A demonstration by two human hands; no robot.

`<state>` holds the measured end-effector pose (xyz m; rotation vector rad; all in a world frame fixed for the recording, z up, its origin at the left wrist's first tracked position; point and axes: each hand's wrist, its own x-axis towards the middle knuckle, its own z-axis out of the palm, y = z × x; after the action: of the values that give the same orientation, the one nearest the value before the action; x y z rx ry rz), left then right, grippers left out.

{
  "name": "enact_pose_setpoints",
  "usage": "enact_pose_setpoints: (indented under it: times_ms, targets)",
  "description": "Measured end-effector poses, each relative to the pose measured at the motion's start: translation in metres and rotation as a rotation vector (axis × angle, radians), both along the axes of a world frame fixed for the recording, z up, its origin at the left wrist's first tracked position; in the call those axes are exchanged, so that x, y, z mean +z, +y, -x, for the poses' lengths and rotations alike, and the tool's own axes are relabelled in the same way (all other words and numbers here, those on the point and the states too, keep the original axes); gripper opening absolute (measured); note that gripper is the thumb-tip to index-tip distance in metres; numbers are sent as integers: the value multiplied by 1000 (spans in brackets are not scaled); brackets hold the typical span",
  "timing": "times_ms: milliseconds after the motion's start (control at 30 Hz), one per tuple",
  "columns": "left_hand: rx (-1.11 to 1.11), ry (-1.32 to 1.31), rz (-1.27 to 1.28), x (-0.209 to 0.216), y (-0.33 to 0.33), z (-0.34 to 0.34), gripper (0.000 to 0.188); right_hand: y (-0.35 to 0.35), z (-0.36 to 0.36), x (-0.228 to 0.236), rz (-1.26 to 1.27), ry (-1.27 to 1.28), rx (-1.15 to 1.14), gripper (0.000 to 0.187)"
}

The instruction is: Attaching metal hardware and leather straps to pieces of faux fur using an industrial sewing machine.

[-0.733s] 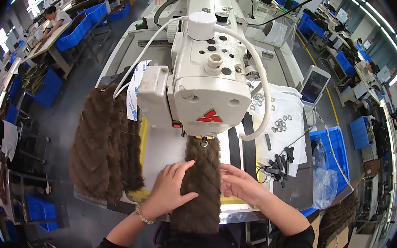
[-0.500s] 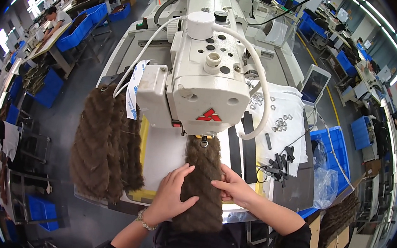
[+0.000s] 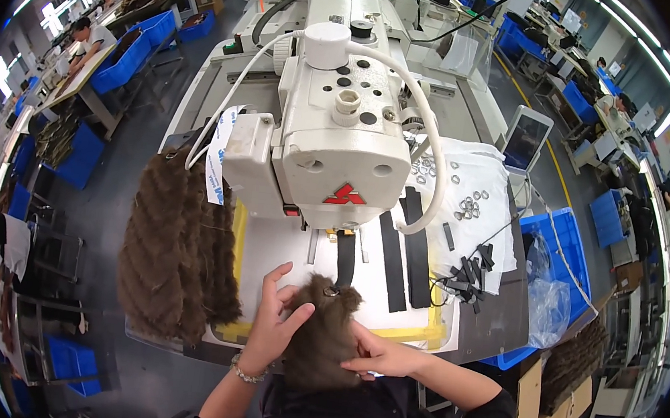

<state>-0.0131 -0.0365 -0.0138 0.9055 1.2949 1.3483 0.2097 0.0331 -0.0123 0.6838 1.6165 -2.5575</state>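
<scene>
A brown fur strip [image 3: 320,345] hangs over the table's front edge toward me, a metal ring [image 3: 331,292] at its far end. My right hand [image 3: 384,354] pinches its right edge between thumb and fingers. On the left edge rests my left hand [image 3: 274,324], fingers spread and the thumb against the fur. From under the head of the white sewing machine [image 3: 339,165], a black strap [image 3: 346,257] runs down to the ring end of the strip. The machine head hides the strap's far end.
More fur strips [image 3: 172,262] lie at the left of the table. Two black straps [image 3: 392,259] lie right of the needle area. Metal rings [image 3: 471,206] and short black pieces [image 3: 470,274] lie on a white cloth [image 3: 484,167]. A blue bin [image 3: 569,244] stands at the right.
The fur strip has come toward me, out from under the machine head, and its far end is bunched. The black strap now shows. Both hands moved slightly nearer with the strip.
</scene>
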Motion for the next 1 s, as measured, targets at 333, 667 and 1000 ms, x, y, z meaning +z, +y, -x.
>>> enact_pose_setpoints:
  times_ms: [333, 667, 1000]
  targets:
    - [-67, -156, -129, 16, -11, -15, 81, 4, 1, 12, -529, -43, 223, 66]
    - [-83, -47, -220, 14, -24, -20, 80, 3, 16, 13, -212, 90, -596, 34]
    - [-110, 111, -169, 25, -9, -15, 84, -1, 24, 21, -195, 247, -688, 34]
